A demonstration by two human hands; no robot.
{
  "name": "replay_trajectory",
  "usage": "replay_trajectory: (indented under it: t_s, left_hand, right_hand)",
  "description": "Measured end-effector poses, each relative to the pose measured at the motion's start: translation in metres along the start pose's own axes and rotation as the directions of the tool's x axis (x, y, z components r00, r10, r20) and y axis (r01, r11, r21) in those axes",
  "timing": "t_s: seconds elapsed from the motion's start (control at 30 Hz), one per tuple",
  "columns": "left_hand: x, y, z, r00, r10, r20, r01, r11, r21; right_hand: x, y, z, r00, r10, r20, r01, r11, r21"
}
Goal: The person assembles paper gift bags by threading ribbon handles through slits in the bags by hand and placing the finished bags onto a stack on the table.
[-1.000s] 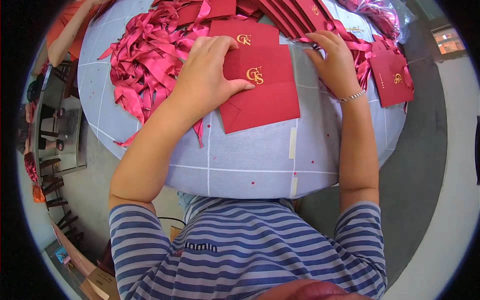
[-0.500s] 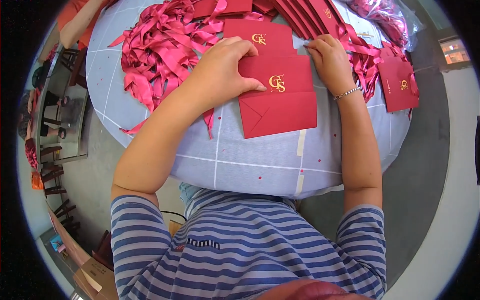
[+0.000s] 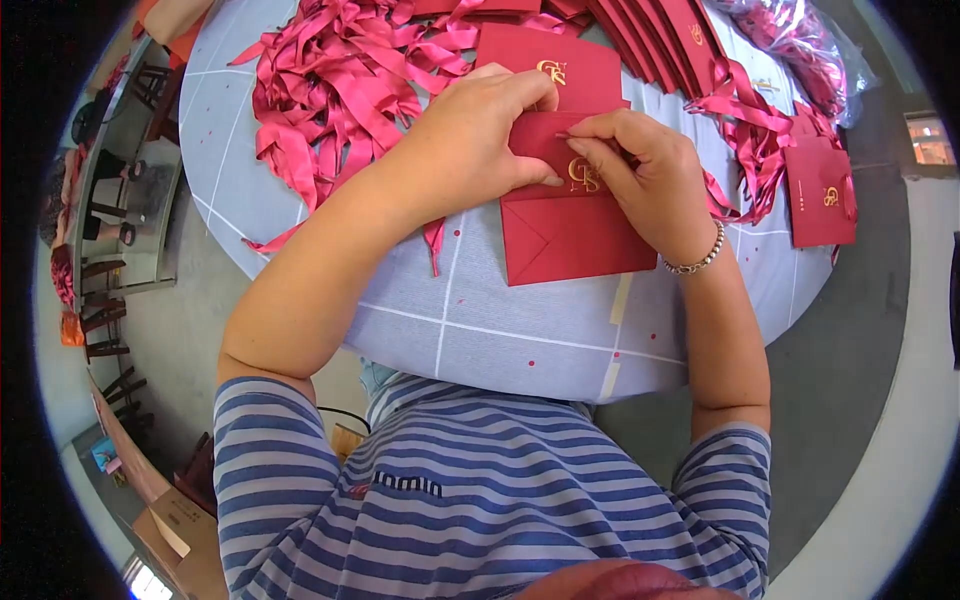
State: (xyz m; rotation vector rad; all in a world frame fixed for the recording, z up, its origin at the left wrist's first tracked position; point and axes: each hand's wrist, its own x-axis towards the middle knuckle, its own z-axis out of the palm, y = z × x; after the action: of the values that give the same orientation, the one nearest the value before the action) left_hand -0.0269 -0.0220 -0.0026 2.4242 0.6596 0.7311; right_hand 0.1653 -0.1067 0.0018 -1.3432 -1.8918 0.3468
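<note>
A small flat red paper bag [image 3: 570, 240] with a gold emblem and a folded bottom lies before me on the table. My left hand [image 3: 475, 140] grips its left edge, thumb on the front face and fingers behind the upper part. Over the bag's upper part, my right hand [image 3: 655, 180] is closed, thumb and forefinger pinched near the top edge. A tiny tip shows at these fingertips, too small to name. Just beyond lies another red bag [image 3: 595, 72], partly covered. To the left is a heap of pink-red ribbons [image 3: 325, 110].
A row of red bags [image 3: 655, 45] fans out at the far side. On the right are more ribbons [image 3: 750, 140], a bag with a ribbon handle [image 3: 822, 195] and a clear plastic sack [image 3: 800, 55] of pink material. Another person's arm [image 3: 172, 18] shows at the far left.
My right hand has moved left from beside the bag to above its upper part, fingers pinched. My left hand keeps its grip. The whole view has shifted slightly.
</note>
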Motion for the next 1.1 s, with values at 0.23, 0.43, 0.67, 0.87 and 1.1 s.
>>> replay_trajectory:
  t_s: [0.23,0.43,0.67,0.87,1.1]
  left_hand:
    - [0.001,-0.004,0.003,1.000,0.011,0.010,-0.012,0.999,0.038]
    - [-0.002,-0.001,0.003,1.000,-0.004,0.005,0.004,0.998,0.057]
    - [-0.002,0.012,0.002,0.999,-0.038,0.034,0.034,0.994,0.103]
    - [-0.005,0.015,0.003,1.000,0.021,0.006,-0.022,0.992,0.124]
    - [-0.005,0.018,0.001,0.997,-0.066,0.046,0.064,0.997,0.051]
  right_hand:
    - [0.000,0.002,0.016,0.999,0.014,-0.052,-0.013,1.000,0.017]
    - [0.002,-0.003,0.021,0.997,0.061,-0.057,-0.062,0.998,-0.026]
    - [0.003,-0.014,0.024,0.997,-0.034,-0.076,0.018,0.980,-0.199]
    - [0.003,-0.025,0.019,0.998,0.028,-0.058,-0.045,0.947,-0.319]
    - [-0.001,-0.026,0.024,0.998,0.026,-0.062,-0.043,0.955,-0.295]
